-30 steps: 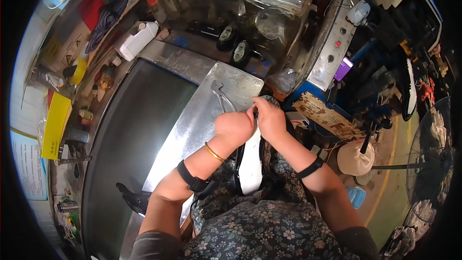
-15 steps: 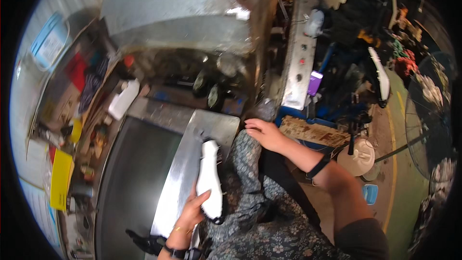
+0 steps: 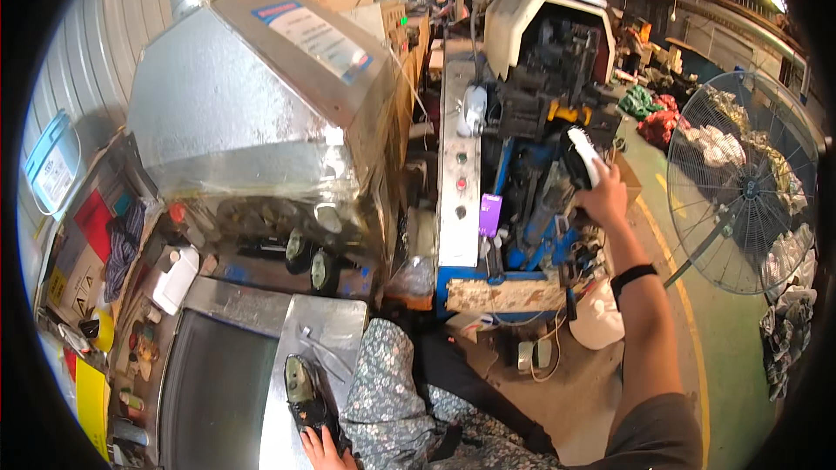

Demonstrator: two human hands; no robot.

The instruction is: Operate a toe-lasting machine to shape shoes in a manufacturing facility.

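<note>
Two shoes are at the hands; one, a white-soled shoe (image 3: 582, 157), is held at the machine (image 3: 531, 209), its long, smooth pale sole tilted and its dark upper turned away; the other, a glossy black shoe (image 3: 302, 387) with a dull olive top, lies top up on the metal plate (image 3: 283, 435).

The right arm reaches far forward, elbow a little bent, a black band (image 3: 634, 278) round it; the right hand (image 3: 605, 198) is closed about the near end of the white-soled shoe. The left hand (image 3: 326, 451) is low at the frame's edge, its fingers slightly spread and laid on the near end of the black shoe — whether they grip it I cannot tell.

Beside that shoe, on the same bare, shiny plate, lies one pair of metal pincers (image 3: 326, 352); left of it runs a dark, matte belt (image 3: 218, 392); beyond, two more olive-topped shoes (image 3: 309, 263) stand side by side below a sheet-metal hood (image 3: 226, 104). The long steel panel (image 3: 459, 200) carries three round buttons, the middle one red; one purple box (image 3: 490, 215) is just beside it; one wire-caged fan (image 3: 744, 183) stands at the right.
</note>
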